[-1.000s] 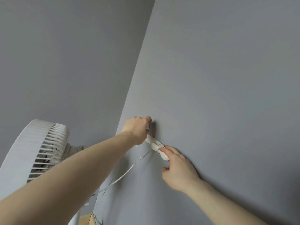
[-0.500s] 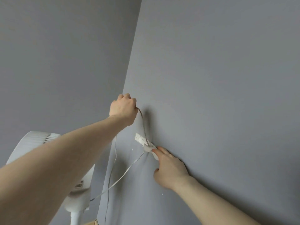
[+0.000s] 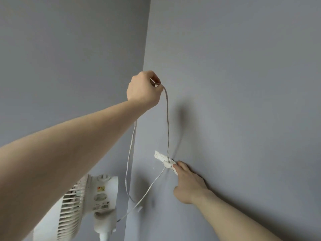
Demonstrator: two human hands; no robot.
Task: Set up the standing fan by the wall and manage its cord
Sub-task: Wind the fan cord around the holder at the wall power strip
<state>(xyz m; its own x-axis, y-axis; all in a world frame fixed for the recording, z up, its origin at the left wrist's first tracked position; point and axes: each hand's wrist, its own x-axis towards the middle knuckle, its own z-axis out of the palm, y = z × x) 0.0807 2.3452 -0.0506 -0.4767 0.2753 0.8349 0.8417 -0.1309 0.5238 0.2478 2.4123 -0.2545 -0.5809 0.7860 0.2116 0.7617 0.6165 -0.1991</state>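
Note:
A white standing fan (image 3: 97,204) stands low at the left, near the corner of two grey walls. Its white cord (image 3: 167,122) runs from the fan up through a small white clip (image 3: 164,159) stuck on the right wall (image 3: 243,84). My left hand (image 3: 143,89) is raised above the clip, fist closed around the cord, with one strand down to the clip and a slack loop hanging below my wrist. My right hand (image 3: 188,184) lies flat against the wall, its fingertip pressing on the clip's lower end.
The two grey walls meet in a corner (image 3: 145,58) just left of my left hand. The fan's white pole (image 3: 104,236) drops out of the bottom of the view.
My left hand has risen from the clip well up the wall, drawing the cord up through it. My right hand has stayed on the clip. The view has tilted, showing the fan's back.

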